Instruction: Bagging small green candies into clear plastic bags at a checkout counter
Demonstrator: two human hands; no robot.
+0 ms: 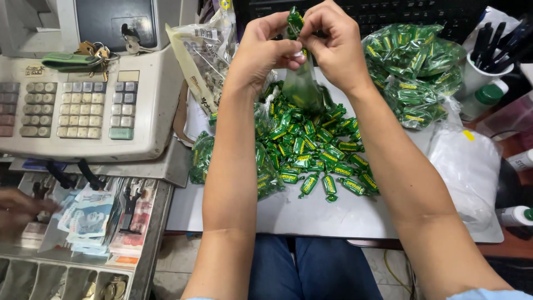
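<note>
My left hand (266,47) and my right hand (333,44) are raised together above the grey counter (333,216). Both pinch the twisted top of a small clear plastic bag (302,86) filled with green wrapped candies; the bag hangs below my fingers. Under it lies a loose pile of green candies (316,158) in yellow-lettered wrappers. A filled small bag of candies (201,158) lies to the left of the pile, by my left forearm.
A cash register (83,105) with keys stands at left, its open drawer (83,233) holding banknotes and coins. Another person's hand (19,208) reaches into the drawer. Bagged green candies (413,72) are heaped at right, beside a white plastic bag (466,166) and a pen cup (488,61).
</note>
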